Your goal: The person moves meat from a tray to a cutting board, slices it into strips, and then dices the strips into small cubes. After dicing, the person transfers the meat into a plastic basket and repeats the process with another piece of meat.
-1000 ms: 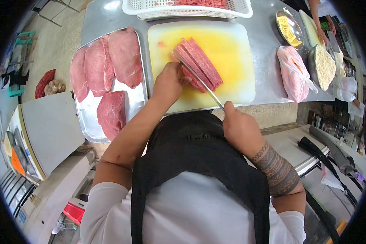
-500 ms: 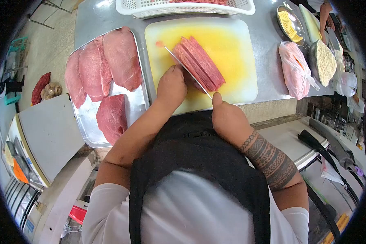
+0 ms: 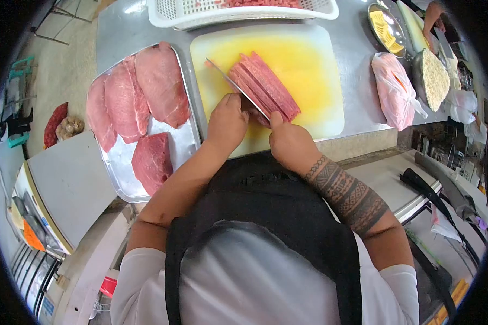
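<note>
My right hand [image 3: 293, 140] is closed on the handle of a knife [image 3: 234, 85], whose blade slants up and left along the near-left side of the meat strips [image 3: 268, 86]. The strips lie side by side on a white and yellow cutting board [image 3: 314, 65]. Beside the blade, my left hand [image 3: 228, 120] has its fingers curled against a piece of meat that is mostly hidden under them. Left of the board, a metal tray [image 3: 185, 145] bears several large slabs of meat [image 3: 160, 81].
A white perforated basket [image 3: 244, 17] with red meat pieces stands beyond the board. To the right are a pink plastic bag [image 3: 391, 91], a bowl of yellow slices [image 3: 385, 32] and a bowl of crumbs [image 3: 434, 80]. A co-worker's arm [image 3: 431, 20] shows at the upper right.
My right hand has drawn left and slightly up, and the knife has slid up and left along the meat. My left hand stays at nearly the same place.
</note>
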{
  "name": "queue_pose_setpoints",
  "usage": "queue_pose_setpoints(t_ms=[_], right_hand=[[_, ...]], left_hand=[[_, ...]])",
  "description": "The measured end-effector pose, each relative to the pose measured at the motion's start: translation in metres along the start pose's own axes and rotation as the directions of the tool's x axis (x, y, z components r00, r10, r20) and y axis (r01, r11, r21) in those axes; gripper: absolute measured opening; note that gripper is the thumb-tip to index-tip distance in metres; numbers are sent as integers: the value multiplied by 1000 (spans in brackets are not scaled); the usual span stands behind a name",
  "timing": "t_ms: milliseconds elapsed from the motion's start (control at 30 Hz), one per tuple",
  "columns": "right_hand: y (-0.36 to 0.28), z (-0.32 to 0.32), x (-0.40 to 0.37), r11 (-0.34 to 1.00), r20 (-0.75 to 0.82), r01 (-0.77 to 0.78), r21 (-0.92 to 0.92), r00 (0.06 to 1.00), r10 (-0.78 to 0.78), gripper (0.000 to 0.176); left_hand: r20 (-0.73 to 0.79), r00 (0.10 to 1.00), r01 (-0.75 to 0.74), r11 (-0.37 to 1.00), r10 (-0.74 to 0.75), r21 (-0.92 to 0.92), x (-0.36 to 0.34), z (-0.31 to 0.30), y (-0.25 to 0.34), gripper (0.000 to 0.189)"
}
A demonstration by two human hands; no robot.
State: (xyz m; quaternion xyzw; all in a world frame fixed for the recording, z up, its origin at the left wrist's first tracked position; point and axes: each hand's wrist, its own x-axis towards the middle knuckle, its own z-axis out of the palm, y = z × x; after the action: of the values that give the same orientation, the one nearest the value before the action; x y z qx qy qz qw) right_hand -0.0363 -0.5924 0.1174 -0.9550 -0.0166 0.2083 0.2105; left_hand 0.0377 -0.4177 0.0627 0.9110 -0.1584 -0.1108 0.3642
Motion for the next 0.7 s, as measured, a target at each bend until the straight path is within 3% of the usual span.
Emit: queue_pose_setpoints(t_ms=[133, 233, 367, 467, 567, 700], right_hand=[[17, -8, 6, 999, -44, -23, 48, 999, 25, 21], [21, -24, 1, 998, -68, -2, 69, 998, 7, 22], [11, -47, -38, 995, -114, -67, 72, 991, 75, 23], [23, -54, -63, 978, -219, -151, 143, 959, 180, 22], [50, -50, -80, 955, -299, -221, 197, 914, 273, 20], [78, -30, -95, 919, -316, -290, 266, 875, 368, 19]], left_hand=[[-25, 999, -46, 997, 44, -67, 4, -2, 3, 33], [10, 996, -86, 996, 86, 19, 13, -1, -3, 43], [77, 997, -27, 993, 18, 118, 24, -5, -1, 48], [-48, 991, -117, 986, 123, 115, 27, -7, 1, 40], [-5, 971, -236, 967, 238, 100, 40, -18, -3, 36], [138, 835, -550, 808, 532, 212, 69, -23, -5, 46]])
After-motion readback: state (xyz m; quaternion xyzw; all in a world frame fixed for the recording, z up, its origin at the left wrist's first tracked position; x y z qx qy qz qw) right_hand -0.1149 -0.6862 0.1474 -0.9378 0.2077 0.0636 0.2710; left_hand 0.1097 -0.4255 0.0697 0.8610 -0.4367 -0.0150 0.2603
